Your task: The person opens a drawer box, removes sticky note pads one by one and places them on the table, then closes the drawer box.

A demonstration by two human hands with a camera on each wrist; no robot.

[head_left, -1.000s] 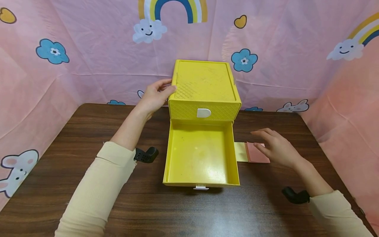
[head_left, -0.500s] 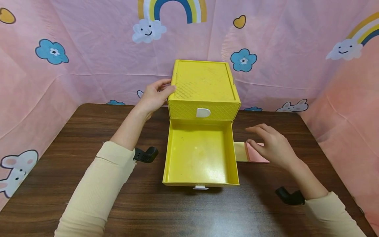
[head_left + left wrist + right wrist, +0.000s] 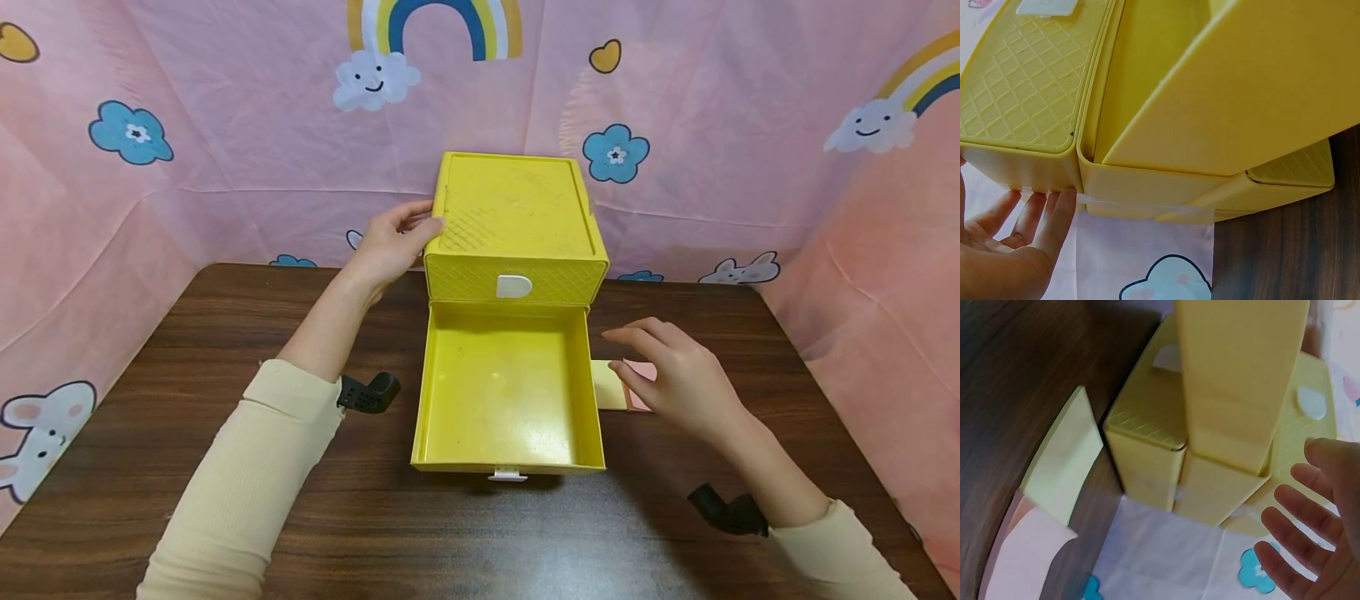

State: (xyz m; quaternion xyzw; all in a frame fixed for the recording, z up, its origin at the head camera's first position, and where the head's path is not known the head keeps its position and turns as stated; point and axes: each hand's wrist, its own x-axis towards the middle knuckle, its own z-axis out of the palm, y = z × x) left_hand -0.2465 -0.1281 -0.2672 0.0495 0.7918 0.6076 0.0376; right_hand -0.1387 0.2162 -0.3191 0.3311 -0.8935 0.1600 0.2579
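Note:
A yellow plastic drawer cabinet (image 3: 517, 208) stands at the back of the table. Its middle drawer (image 3: 502, 392) is pulled out toward me, and nothing lies inside. My left hand (image 3: 390, 246) presses the cabinet's upper left side, thumb at the top edge; the left wrist view shows its fingers (image 3: 1054, 228) fairly straight against that wall. Right of the drawer, my right hand (image 3: 686, 379) hovers with spread, slightly bent fingers, holding nothing. Beneath it, partly hidden, are a pink sticky-note pad (image 3: 639, 373) and a pale yellow sticky-note pad (image 3: 607, 385), lying end to end.
The upper drawer with its white tab (image 3: 514, 287) is closed, as is a bottom drawer (image 3: 1291, 165) seen in the left wrist view. A pink patterned cloth (image 3: 262, 133) hangs behind and at both sides of the dark wooden table (image 3: 337, 508).
My right hand has moved left toward the open drawer, passing over the pink pad. The left hand, cabinet and drawer have stayed in place.

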